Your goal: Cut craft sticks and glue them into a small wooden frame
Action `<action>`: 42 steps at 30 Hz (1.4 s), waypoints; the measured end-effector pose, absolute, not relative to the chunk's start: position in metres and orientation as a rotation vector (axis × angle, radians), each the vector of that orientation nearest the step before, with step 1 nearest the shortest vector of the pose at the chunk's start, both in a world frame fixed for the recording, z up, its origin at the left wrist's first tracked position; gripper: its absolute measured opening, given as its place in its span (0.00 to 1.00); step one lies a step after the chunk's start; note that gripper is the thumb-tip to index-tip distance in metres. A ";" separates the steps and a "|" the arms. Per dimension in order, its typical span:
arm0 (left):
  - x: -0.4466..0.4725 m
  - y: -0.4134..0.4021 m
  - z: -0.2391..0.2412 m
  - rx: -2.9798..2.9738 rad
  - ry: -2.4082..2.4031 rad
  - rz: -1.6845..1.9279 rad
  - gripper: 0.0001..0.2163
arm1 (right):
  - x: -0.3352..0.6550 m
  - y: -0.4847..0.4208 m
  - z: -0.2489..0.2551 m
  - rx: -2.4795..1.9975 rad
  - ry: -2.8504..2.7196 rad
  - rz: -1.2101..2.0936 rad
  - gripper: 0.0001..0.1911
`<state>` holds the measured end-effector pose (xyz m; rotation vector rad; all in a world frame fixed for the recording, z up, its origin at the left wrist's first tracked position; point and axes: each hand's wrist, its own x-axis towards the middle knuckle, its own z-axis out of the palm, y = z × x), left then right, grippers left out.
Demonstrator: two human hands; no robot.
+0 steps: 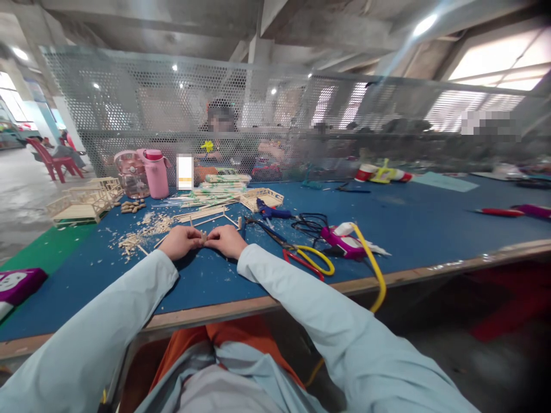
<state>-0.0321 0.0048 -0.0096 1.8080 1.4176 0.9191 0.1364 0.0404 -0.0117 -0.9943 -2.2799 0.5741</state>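
Observation:
My left hand (181, 243) and my right hand (227, 241) meet above the blue tabletop, fingertips pinched on a small pale wooden piece (204, 236). Its exact shape is mostly hidden by the fingers. Just behind them lies an open frame of thin wooden sticks (206, 215). Broken stick scraps (135, 241) are strewn to the left of my left hand. Right of my right hand are dark-handled pliers (269, 230), scissors with red and yellow handles (316, 261), and a blue glue gun (273, 211).
Wrapped stick bundles (215, 192) and a tray-like wooden model (262, 199) lie farther back. A pink thermos (155, 175) stands by a clear jug (131, 178). A purple power strip (344, 244) with a yellow cable is at right. A perforated metal screen (150, 103) divides off people behind.

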 end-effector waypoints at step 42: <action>-0.029 -0.001 -0.002 1.920 1.432 0.864 0.19 | 0.135 0.036 -0.008 -1.005 -2.255 0.659 0.06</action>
